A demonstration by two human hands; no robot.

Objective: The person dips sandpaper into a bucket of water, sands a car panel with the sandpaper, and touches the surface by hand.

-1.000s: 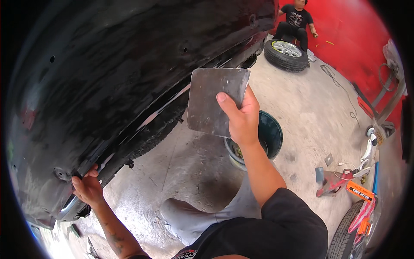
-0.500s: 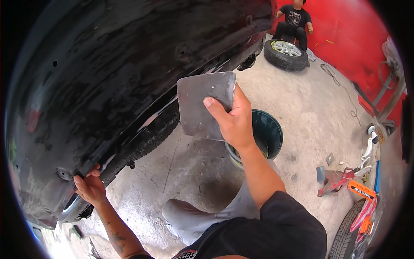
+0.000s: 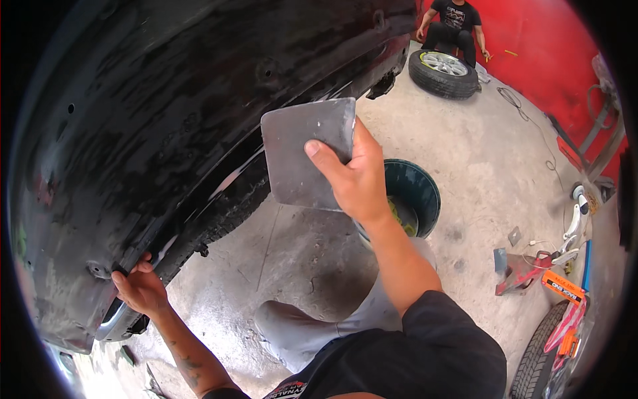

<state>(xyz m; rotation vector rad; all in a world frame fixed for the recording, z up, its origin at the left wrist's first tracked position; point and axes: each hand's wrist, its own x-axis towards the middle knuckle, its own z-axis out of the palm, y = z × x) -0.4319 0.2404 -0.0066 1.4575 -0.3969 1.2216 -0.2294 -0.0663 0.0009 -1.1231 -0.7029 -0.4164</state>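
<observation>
My right hand [image 3: 359,176] grips a grey flat plate [image 3: 309,163] by its right edge, thumb laid across the face and the other fingers hidden behind. The plate has rounded left corners and is held up in front of the lower edge of a large black car body panel [image 3: 153,126]. The panel's surface is patchy and dull, with small holes in it. At the panel's lower left edge, my left hand [image 3: 141,289] curls its fingers around the rim near a round recess. Some of those fingertips are hidden.
A dark green bucket [image 3: 425,199] with yellowish stuff inside stands behind my right forearm. A person [image 3: 455,30] sits by a wheel [image 3: 444,74] against the red wall [image 3: 531,40]. To the right are a red metal tool [image 3: 525,279], an orange box [image 3: 563,286] and a tire [image 3: 538,346].
The view has shifted slightly. My right hand and the plate appear a little higher and further left, while my left hand stays at the panel's edge. The seated person's arms have lowered.
</observation>
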